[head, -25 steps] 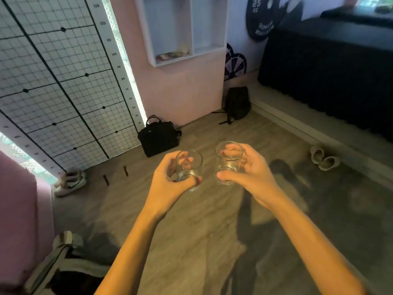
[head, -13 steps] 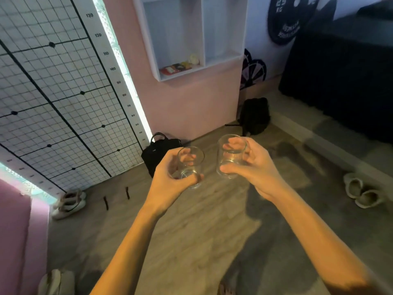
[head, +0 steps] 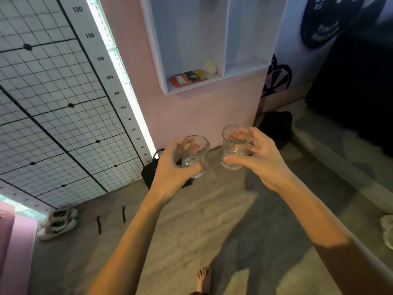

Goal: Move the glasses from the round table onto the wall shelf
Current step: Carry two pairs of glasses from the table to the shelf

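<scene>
1. Two clear, short tumbler-type glasses, both upright and both looking empty. The left glass [head: 195, 155] and the right glass [head: 235, 147] have thick bases, and you can see fingers right through the walls.
2. The left hand [head: 172, 169] is wrapped around its glass from the left side, thumb across the near lower part, the other fingers curled around the far side. Firm grasp, not a loose one.
3. The right hand [head: 260, 158] does the same from the right: thumb laid along the near bottom edge of its glass, fingers bent around the back near the rim. Also clenched on the glass.
4. Both glasses are held up in the air over the wood floor [head: 191, 231], side by side with a small gap between them, not touching each other. The right one sits a bit higher in the frame.
5. The wall shelf [head: 225, 39] is up ahead and above the glasses, a white box with two compartments on the pink wall. The left compartment has some flat packets [head: 188, 78] and a small pale object [head: 210, 66] in it.
6. A black bag [head: 150, 173] sits on the floor behind the left hand, partly hidden by it.
</scene>
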